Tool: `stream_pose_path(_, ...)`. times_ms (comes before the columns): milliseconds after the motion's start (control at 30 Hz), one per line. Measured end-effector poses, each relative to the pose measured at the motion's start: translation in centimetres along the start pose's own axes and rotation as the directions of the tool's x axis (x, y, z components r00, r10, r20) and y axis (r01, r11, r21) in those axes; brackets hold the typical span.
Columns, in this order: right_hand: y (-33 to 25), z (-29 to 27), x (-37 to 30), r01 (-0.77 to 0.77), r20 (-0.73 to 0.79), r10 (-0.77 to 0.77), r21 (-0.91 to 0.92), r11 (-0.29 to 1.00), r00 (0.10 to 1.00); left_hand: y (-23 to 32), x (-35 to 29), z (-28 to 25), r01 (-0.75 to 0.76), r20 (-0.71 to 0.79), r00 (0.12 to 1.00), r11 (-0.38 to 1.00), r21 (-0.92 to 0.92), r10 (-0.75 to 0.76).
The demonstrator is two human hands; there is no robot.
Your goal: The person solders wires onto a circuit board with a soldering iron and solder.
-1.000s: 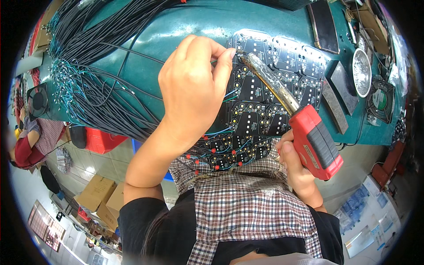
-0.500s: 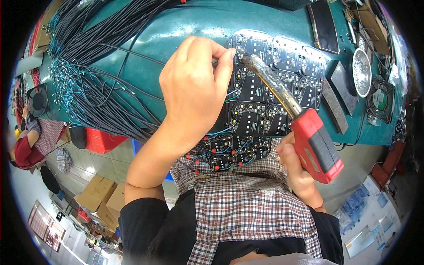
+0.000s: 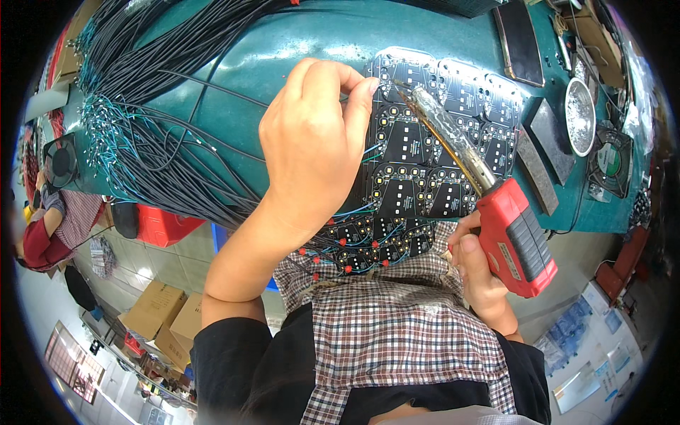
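Upper centre: left hand (image 3: 312,134) pinched, thumb to forefinger, at left edge of black circuit boards (image 3: 406,145); can't tell what's between. Right hand (image 3: 484,282) grips red soldering gun (image 3: 513,234), tip over boards. I'd keep the pinch still, tip clear of fingers. Right: metal bowl (image 3: 569,113), contents unclear. Lower left: cardboard boxes (image 3: 152,308), insides hidden.

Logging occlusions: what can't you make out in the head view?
Head view:
Left hand: its own back hides most curled fingers; anything pinched is too small.
Right hand: red soldering iron hides part of its grip.
Soldering iron contact with circuit boards: too small to judge.
Black cables: cut off by the top edge.
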State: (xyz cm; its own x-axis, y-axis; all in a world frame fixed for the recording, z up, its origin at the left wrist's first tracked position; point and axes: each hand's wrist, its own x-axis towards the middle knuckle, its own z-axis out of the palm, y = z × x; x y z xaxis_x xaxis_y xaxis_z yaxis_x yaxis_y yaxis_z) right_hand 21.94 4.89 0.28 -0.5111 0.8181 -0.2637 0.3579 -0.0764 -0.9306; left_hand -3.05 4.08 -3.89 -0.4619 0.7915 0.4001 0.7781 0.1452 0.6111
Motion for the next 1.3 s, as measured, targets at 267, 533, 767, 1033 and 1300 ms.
stream_pose_path(267,0.7,-0.9,-0.5,-0.033,0.025,0.034,-0.038,0.999,0.999,0.3,-0.1,-0.5,0.061,0.105,0.993,0.998,-0.023,-0.058)
stream_pose_path(533,0.9,-1.0,-0.3,0.010,0.063,-0.005,-0.074,0.997,0.998,0.6,0.0,-0.6,0.032,0.104,0.994,0.999,0.018,-0.033)
stream_pose_path(767,1.1,-0.8,-0.6,0.023,0.044,-0.019,-0.090,0.996,0.999,0.6,0.0,-0.5,0.024,0.097,0.995,0.999,0.033,-0.028)
stream_pose_path(1033,-0.4,-0.2,0.0,0.026,-0.001,-0.026,0.039,0.999,1.000,0.5,-0.2,-0.3,0.024,0.080,0.997,1.000,0.013,-0.025)
stream_pose_path(1300,-0.1,-0.7,-0.3,0.082,-0.100,-0.073,0.089,0.993,0.992,-3.1,3.9,-1.2,-0.119,-0.036,0.991,0.972,0.201,0.129)
